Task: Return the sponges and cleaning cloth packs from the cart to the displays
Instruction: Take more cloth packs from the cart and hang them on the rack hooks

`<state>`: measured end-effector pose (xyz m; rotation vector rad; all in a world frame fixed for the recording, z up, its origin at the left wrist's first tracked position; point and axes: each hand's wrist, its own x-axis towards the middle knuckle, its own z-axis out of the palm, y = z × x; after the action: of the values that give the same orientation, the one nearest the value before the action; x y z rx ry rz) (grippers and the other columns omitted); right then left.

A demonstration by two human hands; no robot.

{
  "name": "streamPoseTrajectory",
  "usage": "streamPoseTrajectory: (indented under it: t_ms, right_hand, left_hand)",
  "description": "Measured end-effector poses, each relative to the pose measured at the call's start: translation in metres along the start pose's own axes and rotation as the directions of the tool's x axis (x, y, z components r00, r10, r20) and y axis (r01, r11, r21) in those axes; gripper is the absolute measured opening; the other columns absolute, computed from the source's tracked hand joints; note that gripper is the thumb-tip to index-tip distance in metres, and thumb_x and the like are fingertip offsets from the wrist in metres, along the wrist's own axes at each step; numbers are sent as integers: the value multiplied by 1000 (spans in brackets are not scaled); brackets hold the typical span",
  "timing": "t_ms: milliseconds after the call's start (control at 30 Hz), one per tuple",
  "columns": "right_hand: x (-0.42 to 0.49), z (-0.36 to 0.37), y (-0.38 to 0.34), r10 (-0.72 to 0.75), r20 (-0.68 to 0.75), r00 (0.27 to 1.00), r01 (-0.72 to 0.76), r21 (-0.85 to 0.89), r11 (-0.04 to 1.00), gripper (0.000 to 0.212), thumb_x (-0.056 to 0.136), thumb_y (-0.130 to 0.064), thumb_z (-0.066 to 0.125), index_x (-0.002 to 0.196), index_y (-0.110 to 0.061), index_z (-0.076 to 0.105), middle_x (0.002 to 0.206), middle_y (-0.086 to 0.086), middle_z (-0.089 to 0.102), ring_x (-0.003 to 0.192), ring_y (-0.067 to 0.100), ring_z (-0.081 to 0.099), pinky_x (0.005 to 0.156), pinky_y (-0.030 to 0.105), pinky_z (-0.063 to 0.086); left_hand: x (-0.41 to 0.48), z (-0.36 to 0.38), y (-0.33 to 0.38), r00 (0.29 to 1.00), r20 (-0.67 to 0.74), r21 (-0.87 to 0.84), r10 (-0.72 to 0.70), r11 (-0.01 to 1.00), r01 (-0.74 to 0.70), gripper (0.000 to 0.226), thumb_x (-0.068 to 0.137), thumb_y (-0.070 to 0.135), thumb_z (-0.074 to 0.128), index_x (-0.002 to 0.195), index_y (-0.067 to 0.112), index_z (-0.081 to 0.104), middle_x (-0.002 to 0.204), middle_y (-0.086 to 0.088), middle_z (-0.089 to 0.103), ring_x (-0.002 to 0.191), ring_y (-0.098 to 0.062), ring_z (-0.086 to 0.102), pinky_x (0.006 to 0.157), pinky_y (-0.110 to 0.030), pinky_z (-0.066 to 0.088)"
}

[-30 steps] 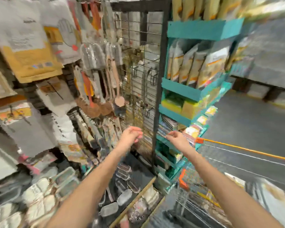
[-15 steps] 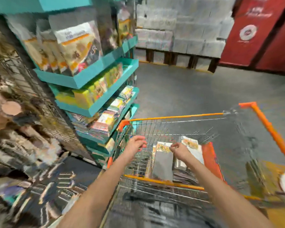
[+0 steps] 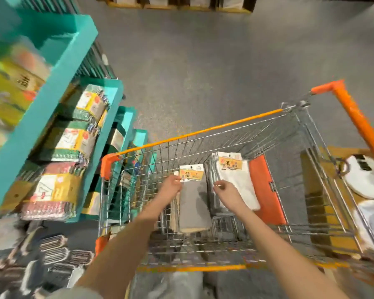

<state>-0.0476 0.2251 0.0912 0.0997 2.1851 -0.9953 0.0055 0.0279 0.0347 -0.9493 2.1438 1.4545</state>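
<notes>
A person looks down into a wire shopping cart point(image 3: 203, 131) with orange trim, both bare forearms reaching into the basket. Two cleaning cloth packs lie side by side on the cart's wire bottom. The grey cloth pack point(image 3: 195, 208) is towards the left, its yellow header card point(image 3: 191, 175) pointing away from the person. The white cloth pack point(image 3: 238, 186) lies just to its right on top of a stack of similar packs, with the same yellow header. An orange plastic flap point(image 3: 265, 190) leans against the cart wall just beside the white pack.

The left hand point(image 3: 171, 187) is at the left edge of the grey pack's header card, fingers curled. It is not possible to tell whether they pinch the card or only touch it. The right hand point(image 3: 225, 190) hovers above the seam between the two packs, fingers loosely curled with thumb and forefinger close together, holding nothing.

To the cart's left stands a teal tiered display point(image 3: 52, 100), its shelves filled with sponge packs point(image 3: 73, 141) in green, yellow and red. Grey floor point(image 3: 203, 61) lies beyond.
</notes>
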Motion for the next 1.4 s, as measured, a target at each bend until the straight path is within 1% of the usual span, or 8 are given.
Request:
streamPoseTrajectory:
  t_ms: [233, 367, 600, 733, 833, 1067, 1167, 1400]
  right_hand:
    - [76, 31, 17, 119, 28, 993, -122, 193, 974, 14, 93, -21, 54, 102, -27, 63, 99, 2, 66, 71, 12, 60, 63, 22, 51]
    - [106, 53, 48, 179, 66, 982, -190, 281, 941, 17, 87, -29, 58, 102, -31, 66, 99, 2, 70, 91, 31, 67, 85, 52, 53]
    - [118, 50, 59, 331, 63, 941, -328, 403, 854, 21, 95, -9, 50, 112, -14, 63, 97, 2, 67, 86, 19, 65, 90, 39, 53]
    - [122, 51, 61, 339, 70, 938, -337, 409, 848, 18, 94, -7, 53, 108, -11, 62, 105, 10, 67, 82, 18, 66, 92, 37, 53]
    - [126, 55, 61, 324, 72, 943, -328, 356, 875, 25, 93, -10, 53, 116, -10, 61, 108, 11, 67, 94, 26, 66, 92, 39, 52]
    - [132, 66, 63, 306, 99, 947, -321, 289, 902, 22, 92, -16, 53, 112, -17, 62, 95, -2, 67, 91, 21, 67, 84, 38, 55]
    - [133, 73, 62, 311, 98, 945, -325, 248, 912, 25, 92, -16, 53, 115, -16, 64, 99, 4, 69, 91, 22, 66, 85, 41, 54]
    - [146, 92, 53, 224, 38, 974, -224, 1, 975, 28, 94, -11, 46, 119, -16, 60, 106, 6, 68, 82, 23, 63, 69, 32, 51]
  left_hand:
    - [94, 21, -29, 991, 37, 95, -129, 988, 125, 39, 94, 11, 49, 133, 11, 49, 127, -8, 56, 119, -26, 54, 98, -32, 45]
    - [128, 39, -39, 1000, -24, 170, 6, 986, -2, 29, 84, 2, 59, 113, 0, 60, 105, -12, 62, 95, -19, 56, 86, -32, 47]
    - [177, 52, -35, 991, -83, 38, -109, 993, 112, 29, 92, 3, 50, 97, 32, 52, 109, -1, 59, 91, -10, 53, 79, -23, 44]
    - [196, 63, -49, 976, -155, -82, -153, 987, 141, 48, 78, -6, 63, 122, 2, 48, 109, -28, 60, 89, -33, 63, 71, -35, 49]
    - [202, 66, -56, 971, -24, -246, -239, 943, 226, 84, 76, -6, 68, 145, 12, 25, 119, -23, 54, 100, -33, 60, 84, -43, 53]
    - [165, 46, -35, 979, 55, -128, -197, 971, 202, 24, 87, 7, 64, 111, 8, 62, 100, -4, 67, 88, -20, 65, 70, -25, 48]
    - [144, 39, -55, 968, 189, -136, -168, 971, 195, 25, 93, 16, 58, 118, 10, 59, 106, 4, 65, 96, -13, 63, 75, -21, 46]
    - [110, 5, -95, 949, -13, -498, -314, 826, 266, 26, 94, 13, 57, 121, 14, 57, 108, 5, 66, 104, -20, 62, 89, -34, 49]
